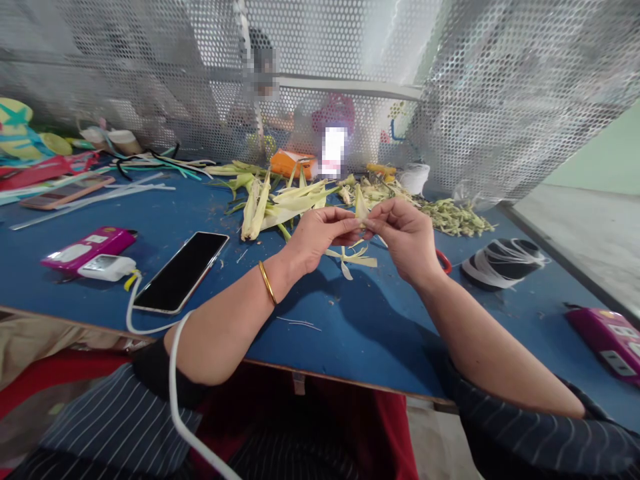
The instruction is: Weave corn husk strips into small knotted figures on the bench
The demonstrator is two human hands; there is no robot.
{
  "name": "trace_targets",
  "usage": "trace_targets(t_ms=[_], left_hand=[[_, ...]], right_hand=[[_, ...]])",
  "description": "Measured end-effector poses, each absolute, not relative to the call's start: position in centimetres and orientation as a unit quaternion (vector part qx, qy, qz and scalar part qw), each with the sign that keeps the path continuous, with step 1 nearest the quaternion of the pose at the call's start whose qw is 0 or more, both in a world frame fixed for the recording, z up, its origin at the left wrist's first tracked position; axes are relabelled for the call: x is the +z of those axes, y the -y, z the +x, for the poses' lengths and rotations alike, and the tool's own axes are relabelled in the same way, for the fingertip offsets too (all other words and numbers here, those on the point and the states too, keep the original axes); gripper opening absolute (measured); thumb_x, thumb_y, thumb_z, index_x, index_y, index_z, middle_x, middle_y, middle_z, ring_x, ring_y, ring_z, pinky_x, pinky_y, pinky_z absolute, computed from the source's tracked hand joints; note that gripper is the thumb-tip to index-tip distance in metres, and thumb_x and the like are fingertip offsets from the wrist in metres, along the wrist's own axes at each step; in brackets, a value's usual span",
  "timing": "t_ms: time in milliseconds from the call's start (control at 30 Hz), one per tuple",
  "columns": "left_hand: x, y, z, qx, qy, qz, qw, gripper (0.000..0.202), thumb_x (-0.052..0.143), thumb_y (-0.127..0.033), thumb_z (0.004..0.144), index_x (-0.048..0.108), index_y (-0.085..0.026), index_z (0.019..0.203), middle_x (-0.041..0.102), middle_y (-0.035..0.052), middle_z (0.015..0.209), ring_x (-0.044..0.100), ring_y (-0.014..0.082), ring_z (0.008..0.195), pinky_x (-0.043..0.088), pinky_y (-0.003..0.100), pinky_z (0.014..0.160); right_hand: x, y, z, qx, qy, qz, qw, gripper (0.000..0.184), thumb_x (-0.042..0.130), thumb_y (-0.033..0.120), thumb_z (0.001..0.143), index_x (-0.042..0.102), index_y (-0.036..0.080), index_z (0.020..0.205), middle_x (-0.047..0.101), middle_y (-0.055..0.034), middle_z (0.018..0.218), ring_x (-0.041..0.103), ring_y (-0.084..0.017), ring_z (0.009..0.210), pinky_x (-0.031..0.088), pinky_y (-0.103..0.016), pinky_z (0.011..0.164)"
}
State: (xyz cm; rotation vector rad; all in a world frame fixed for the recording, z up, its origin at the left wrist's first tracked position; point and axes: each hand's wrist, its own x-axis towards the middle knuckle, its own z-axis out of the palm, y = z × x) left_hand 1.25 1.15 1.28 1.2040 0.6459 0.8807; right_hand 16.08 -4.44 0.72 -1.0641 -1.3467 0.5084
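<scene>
1. Left hand (320,235): thumb and fingers pinched together on the pale husk piece (361,202).
2. Right hand (404,235): likewise pinched, at the same piece's lower end.
3. Pale husk piece: pointed tip upward, held between both hands above the blue table (360,333).
4. Husk strips (367,261): lay on the table, beneath the hands.
5. Husk heap (295,205): lay beyond the left hand.
6. Thread spool (503,263): black, white-wound, rested right of the right hand.
</scene>
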Motion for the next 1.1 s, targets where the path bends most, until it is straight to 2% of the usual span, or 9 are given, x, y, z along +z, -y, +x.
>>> trace_targets(t_ms=[200, 367, 500, 667, 867, 1100], left_hand=[[1.80, -0.99, 1.07, 0.391, -0.318, 0.494, 0.709, 0.009, 0.072, -0.016, 0.074, 0.064, -0.014, 0.070, 0.066, -0.0004, 0.062, 0.061, 0.0090, 0.054, 0.054, 0.029, 0.068], [1.83, -0.81, 1.05, 0.391, -0.325, 0.490, 0.708, 0.006, 0.071, -0.016, 0.074, 0.066, -0.015, 0.071, 0.067, 0.0001, 0.063, 0.061, 0.0097, 0.056, 0.054, 0.031, 0.071], [1.85, -0.36, 1.31, 0.415, -0.336, 0.524, 0.664, 0.006, 0.068, -0.016, 0.075, 0.065, -0.016, 0.070, 0.066, -0.0010, 0.062, 0.063, 0.0101, 0.060, 0.053, 0.027, 0.068], [1.48, -0.24, 1.69, 0.465, -0.326, 0.572, 0.591, 0.004, 0.066, -0.014, 0.076, 0.066, -0.016, 0.073, 0.066, -0.0017, 0.065, 0.062, 0.0093, 0.063, 0.054, 0.026, 0.071], [0.92, -0.81, 1.58, 0.471, -0.301, 0.626, 0.544, 0.003, 0.067, -0.017, 0.076, 0.068, -0.014, 0.076, 0.069, 0.0009, 0.068, 0.066, 0.0113, 0.065, 0.056, 0.027, 0.071], [1.15, -0.52, 1.44, 0.460, -0.292, 0.631, 0.552, 0.004, 0.069, -0.018, 0.074, 0.068, -0.015, 0.076, 0.070, 0.0014, 0.070, 0.067, 0.0115, 0.065, 0.056, 0.026, 0.068]], right_hand=[[0.82, 4.83, 15.77, 0.165, 0.629, -0.482, 0.587, 0.006, 0.070, 0.020, 0.078, 0.066, 0.021, 0.082, 0.066, 0.0015, 0.073, 0.063, -0.015, 0.069, 0.051, -0.032, 0.070], [0.93, 5.14, 15.37, 0.120, 0.633, -0.514, 0.567, 0.002, 0.067, 0.021, 0.080, 0.066, 0.022, 0.078, 0.067, 0.0011, 0.072, 0.063, -0.015, 0.068, 0.051, -0.031, 0.068], [0.81, 5.07, 15.37, 0.103, 0.619, -0.529, 0.571, 0.004, 0.065, 0.019, 0.080, 0.066, 0.021, 0.076, 0.067, 0.0012, 0.071, 0.062, -0.015, 0.067, 0.049, -0.031, 0.067], [0.46, 4.73, 15.87, 0.123, 0.606, -0.515, 0.594, 0.006, 0.066, 0.018, 0.079, 0.064, 0.020, 0.073, 0.065, 0.0011, 0.070, 0.061, -0.015, 0.067, 0.049, -0.031, 0.068], [0.42, 4.57, 16.02, 0.157, 0.588, -0.520, 0.599, 0.008, 0.069, 0.019, 0.076, 0.064, 0.020, 0.070, 0.065, 0.0017, 0.065, 0.061, -0.015, 0.062, 0.049, -0.031, 0.064], [0.70, 4.66, 15.87, 0.170, 0.571, -0.524, 0.609, 0.009, 0.070, 0.020, 0.075, 0.063, 0.020, 0.070, 0.065, 0.0017, 0.063, 0.062, -0.015, 0.058, 0.048, -0.030, 0.059]])
